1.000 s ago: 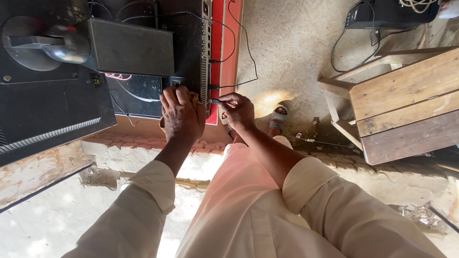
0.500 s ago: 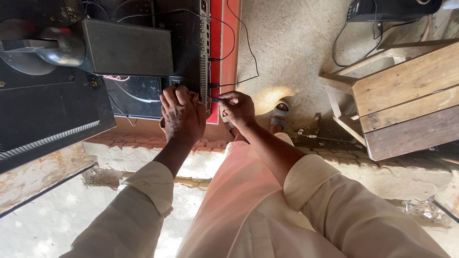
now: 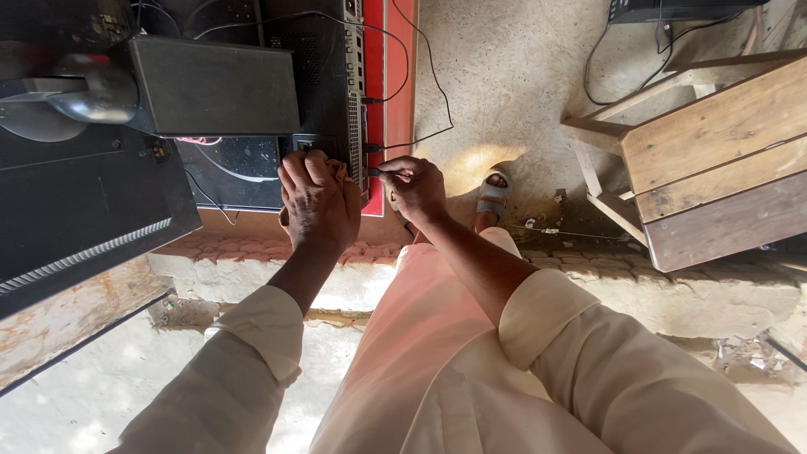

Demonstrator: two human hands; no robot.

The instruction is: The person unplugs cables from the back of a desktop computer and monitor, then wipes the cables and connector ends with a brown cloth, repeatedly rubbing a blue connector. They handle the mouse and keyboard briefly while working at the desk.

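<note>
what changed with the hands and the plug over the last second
The right hand edged up toward the black computer case, keeping its pinch on the small plug at the port strip. The left hand stayed pressed on the case's near end.

Setting: probably a small electronics repair spot. Evidence: black computer case [image 3: 324,76] with cables [image 3: 420,76] on a red-edged table [image 3: 391,84], monitor back [image 3: 76,210], bare concrete floor [image 3: 504,76], rough wooden bench [image 3: 714,160].

Black computer case [image 3: 324,76] on a red table [image 3: 395,76]; cream sleeves [image 3: 261,324], grey sandal [image 3: 493,195].
</note>
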